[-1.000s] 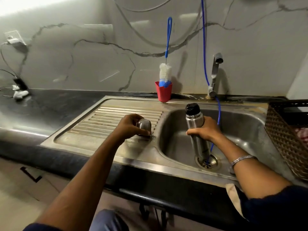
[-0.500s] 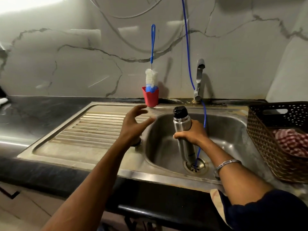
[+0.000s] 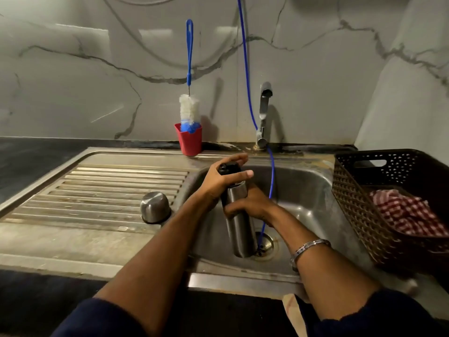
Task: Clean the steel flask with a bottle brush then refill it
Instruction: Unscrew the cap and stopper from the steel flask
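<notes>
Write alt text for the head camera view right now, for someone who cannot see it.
Over the sink, the right hand grips the steel flask upright while the left hand curls around its black stopper. The steel cup lid sits on the drainboard; the bottle brush stands in a red cup.

Steel sink unit (image 3: 73, 242): upturned steel cup (image 3: 155, 207) on drainboard, red holder (image 3: 189, 141) at back.

One steel flask (image 3: 239, 224) with one black stopper (image 3: 229, 168). One steel cup (image 3: 155, 207). One bottle brush (image 3: 189, 103), in one red cup (image 3: 189, 140). One tap (image 3: 263, 113), one blue hose (image 3: 246, 69), one sink (image 3: 306, 190). One brown basket (image 3: 379, 215) holding one checked cloth (image 3: 408, 215). Two hands: left (image 3: 222, 180), right (image 3: 252, 203). One bangle (image 3: 308, 248).
</notes>
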